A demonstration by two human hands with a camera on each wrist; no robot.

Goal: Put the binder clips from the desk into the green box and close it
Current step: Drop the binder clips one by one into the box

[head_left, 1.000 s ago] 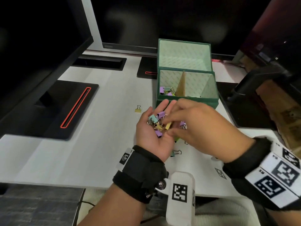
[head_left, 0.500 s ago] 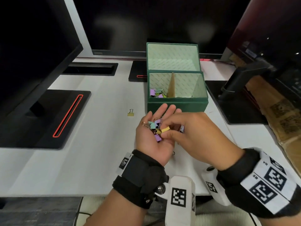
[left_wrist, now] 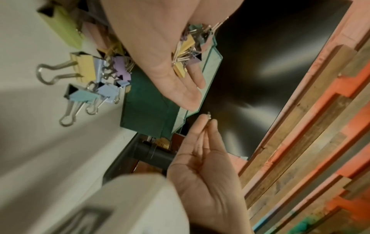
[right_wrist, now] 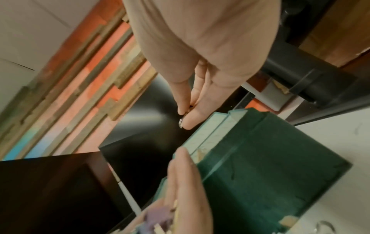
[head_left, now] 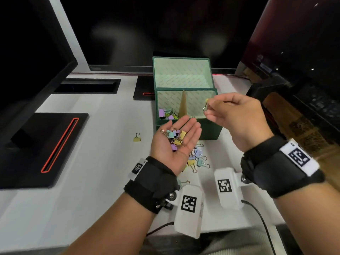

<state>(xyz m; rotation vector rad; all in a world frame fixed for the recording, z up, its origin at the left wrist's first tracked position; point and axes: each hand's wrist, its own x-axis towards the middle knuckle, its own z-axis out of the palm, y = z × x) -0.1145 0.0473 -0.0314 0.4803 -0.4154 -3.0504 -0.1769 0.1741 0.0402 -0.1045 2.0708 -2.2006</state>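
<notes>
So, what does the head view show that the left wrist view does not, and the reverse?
Only the head view shows the lone yellow binder clip on the white desk and the clips inside the green box's left compartment. Only the left wrist view shows the striped wooden wall. Both show the left hand cupping coloured clips and the right hand pinching one clip.

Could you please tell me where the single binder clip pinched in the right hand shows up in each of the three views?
Head: the binder clip sits right of centre, over the right compartment of the green box, pinched by the right hand.
Left wrist: only its wire tip shows at centre, between the fingertips.
Right wrist: a metal glint at centre, just above the box's rim.
Shared landmark: the green box.
</notes>
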